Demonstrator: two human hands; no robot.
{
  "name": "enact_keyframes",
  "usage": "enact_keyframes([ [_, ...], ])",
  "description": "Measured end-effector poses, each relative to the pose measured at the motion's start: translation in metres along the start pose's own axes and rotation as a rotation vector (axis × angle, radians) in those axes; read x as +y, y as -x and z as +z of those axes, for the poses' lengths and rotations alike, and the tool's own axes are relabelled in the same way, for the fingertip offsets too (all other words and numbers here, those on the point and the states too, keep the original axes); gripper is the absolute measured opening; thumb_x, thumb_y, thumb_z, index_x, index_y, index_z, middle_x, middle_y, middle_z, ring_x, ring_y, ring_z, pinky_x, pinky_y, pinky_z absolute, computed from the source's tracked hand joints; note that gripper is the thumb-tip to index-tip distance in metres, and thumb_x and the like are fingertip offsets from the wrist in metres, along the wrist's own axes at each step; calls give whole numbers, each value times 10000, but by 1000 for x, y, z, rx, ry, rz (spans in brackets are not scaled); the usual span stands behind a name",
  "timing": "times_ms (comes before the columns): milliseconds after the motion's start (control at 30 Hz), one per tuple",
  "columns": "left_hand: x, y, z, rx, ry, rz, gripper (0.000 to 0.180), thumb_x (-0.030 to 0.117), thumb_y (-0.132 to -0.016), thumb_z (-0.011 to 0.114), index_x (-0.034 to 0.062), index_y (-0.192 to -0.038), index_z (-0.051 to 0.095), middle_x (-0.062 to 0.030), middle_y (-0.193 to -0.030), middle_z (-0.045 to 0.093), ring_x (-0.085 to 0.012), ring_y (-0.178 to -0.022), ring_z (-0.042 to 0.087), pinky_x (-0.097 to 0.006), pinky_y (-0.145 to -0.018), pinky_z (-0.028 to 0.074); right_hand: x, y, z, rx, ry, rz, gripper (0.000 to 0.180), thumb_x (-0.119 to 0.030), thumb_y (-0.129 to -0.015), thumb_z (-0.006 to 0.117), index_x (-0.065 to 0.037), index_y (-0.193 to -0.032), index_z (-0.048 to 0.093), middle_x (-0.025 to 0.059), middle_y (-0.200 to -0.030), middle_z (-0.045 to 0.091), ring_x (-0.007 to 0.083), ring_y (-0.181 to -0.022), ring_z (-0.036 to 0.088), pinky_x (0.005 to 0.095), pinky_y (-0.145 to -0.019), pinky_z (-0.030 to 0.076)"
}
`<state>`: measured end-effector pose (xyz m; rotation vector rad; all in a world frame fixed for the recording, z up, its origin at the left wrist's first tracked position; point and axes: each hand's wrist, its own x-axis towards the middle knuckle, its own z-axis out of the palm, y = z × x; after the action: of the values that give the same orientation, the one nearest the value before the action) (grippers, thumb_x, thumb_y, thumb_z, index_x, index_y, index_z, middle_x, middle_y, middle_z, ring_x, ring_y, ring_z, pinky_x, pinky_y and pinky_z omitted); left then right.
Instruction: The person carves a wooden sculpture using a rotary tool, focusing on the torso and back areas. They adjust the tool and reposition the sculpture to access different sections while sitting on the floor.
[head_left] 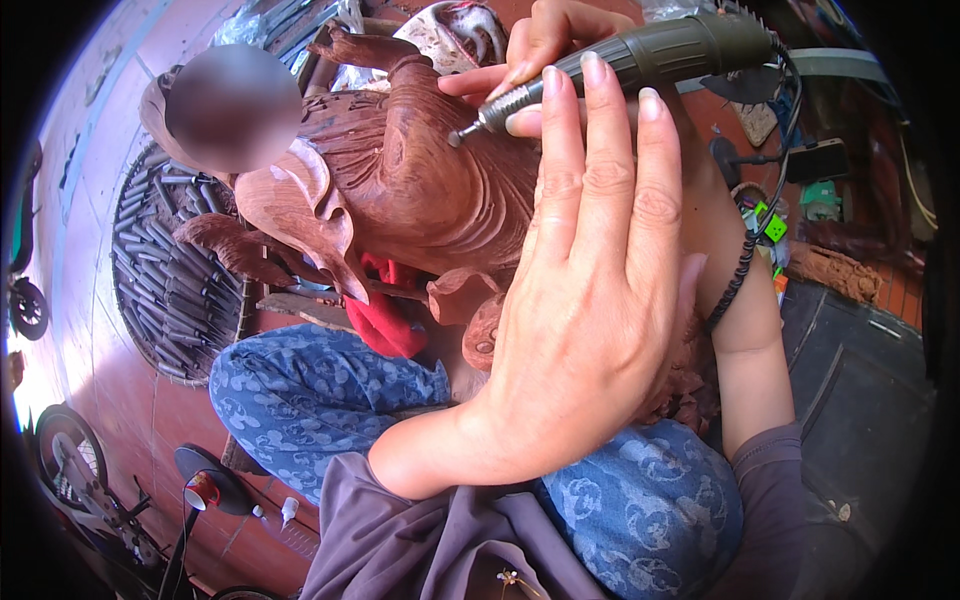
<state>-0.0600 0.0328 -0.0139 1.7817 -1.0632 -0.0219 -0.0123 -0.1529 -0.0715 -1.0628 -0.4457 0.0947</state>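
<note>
A reddish-brown carved wooden figure (430, 190) with draped folds lies tilted across my lap, its head end at the upper left. My right hand (545, 45) grips a dark green rotary carving tool (660, 55) near its metal collar. The tool's small round bit (456, 138) is at the figure's surface; whether it touches, I cannot tell. My left hand (600, 270) is spread in front of the figure, back toward me, fingers stretched up to the tool's body. It hides part of the carving; contact with wood or tool is unclear.
A round basket (125, 215) full of dark slim carving tools stands left. Red cloth (385, 310) lies beneath the figure. A coiled black cord (735, 275) hangs by my right arm. Small white bottle (289, 510), bicycle (75, 465) lower left; phone (818, 160) at right.
</note>
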Motion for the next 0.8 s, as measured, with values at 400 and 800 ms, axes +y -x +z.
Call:
enact_keyframes([
  [400,2,-3,-2,26,-34,-29,796,49,-743,749,-98,-1426,368,-345,-1469,334,-488,-1382,325,-477,-1108,324,0,0,6,-2,-41,-13,291,-249,-871,719,-30,-1000,578,84,-941,656,185,-926,650,493,-1140,323],
  [800,-2,3,1,-46,31,8,825,26,-756,687,-127,-1450,266,-393,-1493,197,-530,-1414,190,-502,-1154,238,10,1,-3,-27,-43,-59,410,-291,-817,783,-1,-1012,569,79,-916,640,196,-930,655,540,-1147,299],
])
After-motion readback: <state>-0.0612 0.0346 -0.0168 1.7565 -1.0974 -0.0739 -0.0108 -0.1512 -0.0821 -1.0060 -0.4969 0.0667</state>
